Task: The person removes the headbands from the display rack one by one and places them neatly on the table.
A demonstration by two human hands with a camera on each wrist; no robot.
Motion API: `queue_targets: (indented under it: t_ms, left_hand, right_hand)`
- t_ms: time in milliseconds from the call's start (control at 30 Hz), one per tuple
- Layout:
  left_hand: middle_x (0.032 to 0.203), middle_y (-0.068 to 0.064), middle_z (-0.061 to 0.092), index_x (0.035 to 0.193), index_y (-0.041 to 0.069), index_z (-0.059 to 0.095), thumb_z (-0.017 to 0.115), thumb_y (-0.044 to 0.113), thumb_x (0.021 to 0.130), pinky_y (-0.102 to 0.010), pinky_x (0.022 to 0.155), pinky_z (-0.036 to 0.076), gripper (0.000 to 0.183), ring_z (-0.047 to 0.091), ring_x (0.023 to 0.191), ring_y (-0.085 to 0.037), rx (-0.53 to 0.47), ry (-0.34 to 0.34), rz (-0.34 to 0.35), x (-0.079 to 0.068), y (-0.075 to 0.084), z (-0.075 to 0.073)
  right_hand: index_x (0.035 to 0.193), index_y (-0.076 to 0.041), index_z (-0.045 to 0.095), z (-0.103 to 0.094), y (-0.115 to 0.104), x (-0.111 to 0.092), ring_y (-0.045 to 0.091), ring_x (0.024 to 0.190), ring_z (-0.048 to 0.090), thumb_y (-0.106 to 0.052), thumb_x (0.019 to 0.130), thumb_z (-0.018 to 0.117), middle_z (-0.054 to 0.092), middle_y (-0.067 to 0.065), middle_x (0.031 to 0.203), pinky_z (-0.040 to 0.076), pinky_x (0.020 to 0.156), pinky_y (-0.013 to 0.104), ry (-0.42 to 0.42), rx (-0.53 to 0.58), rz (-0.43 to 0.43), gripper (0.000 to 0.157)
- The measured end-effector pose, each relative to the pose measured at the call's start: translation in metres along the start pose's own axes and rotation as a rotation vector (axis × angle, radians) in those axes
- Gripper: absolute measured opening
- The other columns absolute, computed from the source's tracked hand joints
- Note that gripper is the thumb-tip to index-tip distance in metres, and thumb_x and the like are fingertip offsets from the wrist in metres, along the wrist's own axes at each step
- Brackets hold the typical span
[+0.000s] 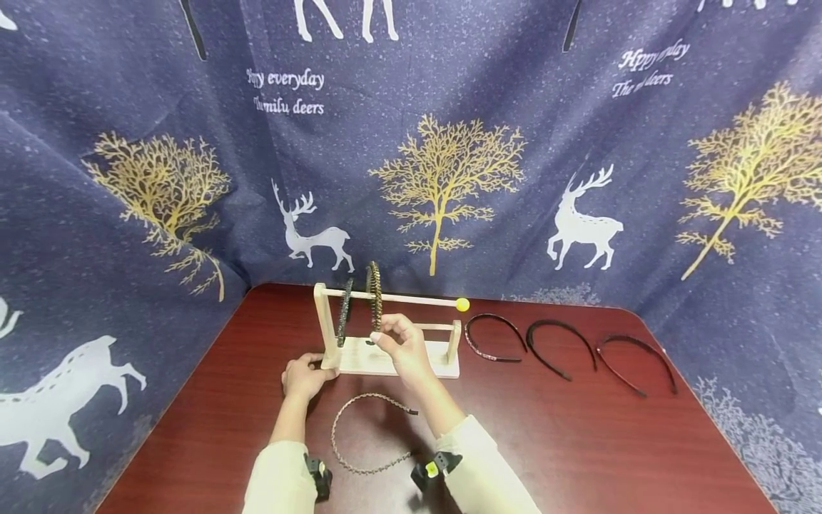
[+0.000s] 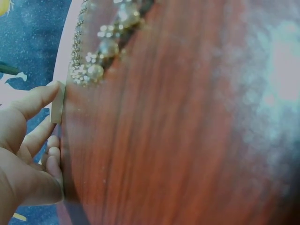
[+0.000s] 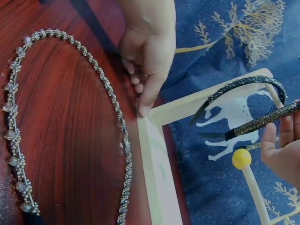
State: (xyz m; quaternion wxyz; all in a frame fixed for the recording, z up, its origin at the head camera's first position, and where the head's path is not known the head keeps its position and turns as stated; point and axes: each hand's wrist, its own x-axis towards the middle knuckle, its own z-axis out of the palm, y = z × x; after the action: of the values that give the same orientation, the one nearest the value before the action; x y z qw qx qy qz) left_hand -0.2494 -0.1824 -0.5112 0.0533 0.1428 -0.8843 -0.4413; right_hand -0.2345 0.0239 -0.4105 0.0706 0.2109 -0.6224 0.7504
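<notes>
A pale wooden headband stand [image 1: 366, 363] with an upper rod tipped by a yellow ball [image 1: 462, 305] stands on the table. At the left end of its base, my left hand [image 1: 303, 377] grips the corner between thumb and fingers. My right hand [image 1: 407, 350] pinches the lower end of a gold-and-black beaded headband [image 1: 376, 293], whose arch is over the upper rod. To its left, a dark glittery headband [image 1: 344, 314] hangs on the same rod. In the right wrist view, the held headband [image 3: 262, 121] passes between the fingers and thumb.
A pearl-beaded headband [image 1: 333, 432] lies in front of the stand, between my forearms. On the right lie a patterned headband [image 1: 472, 345], a plain black headband [image 1: 536, 350] and a thin dark reddish headband [image 1: 619, 374]. A patterned cloth [image 1: 501, 235] hangs behind the table.
</notes>
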Motion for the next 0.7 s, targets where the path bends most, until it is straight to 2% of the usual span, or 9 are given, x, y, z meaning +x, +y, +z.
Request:
queue_targets:
  t_ms: [200,367,533,700]
  left_hand:
    - [0.111,-0.029,0.049,0.117,0.0,0.058,0.076,0.021,0.073,-0.056,0.09,0.028,0.053,0.033,0.11,-0.048,-0.017,-0.015,-0.017,-0.002,0.001,0.0]
    - [0.11,-0.029,0.051,0.118,-0.001,0.058,0.076,0.021,0.073,-0.055,0.09,0.028,0.053,0.034,0.109,-0.047,-0.007,-0.019,0.001,-0.002,0.0,0.001]
    - [0.109,-0.028,0.052,0.117,-0.001,0.059,0.076,0.021,0.072,-0.054,0.091,0.027,0.052,0.035,0.108,-0.046,0.002,-0.014,0.007,-0.001,-0.001,0.001]
    - [0.108,-0.028,0.053,0.116,-0.002,0.059,0.075,0.021,0.072,-0.053,0.092,0.025,0.052,0.036,0.108,-0.045,0.002,-0.015,0.012,-0.001,-0.001,0.001]
  right_hand:
    - [0.098,0.017,0.052,-0.01,0.009,-0.003,0.01,0.073,0.053,0.015,0.079,0.06,0.056,-0.002,0.078,0.045,0.068,0.021,0.029,0.013,-0.009,0.02]
    - [0.097,0.014,0.055,-0.021,0.022,-0.003,0.009,0.075,0.055,0.012,0.08,0.062,0.059,0.0,0.079,0.046,0.069,0.022,0.061,0.023,-0.044,0.019]
    - [0.096,0.014,0.055,-0.029,0.022,-0.004,0.009,0.076,0.055,0.011,0.081,0.062,0.06,0.001,0.081,0.046,0.07,0.022,0.079,0.018,-0.07,0.017]
    - [0.096,0.016,0.052,-0.037,0.02,-0.006,0.008,0.075,0.054,0.012,0.08,0.061,0.058,-0.003,0.08,0.045,0.069,0.021,0.114,0.013,-0.066,0.019]
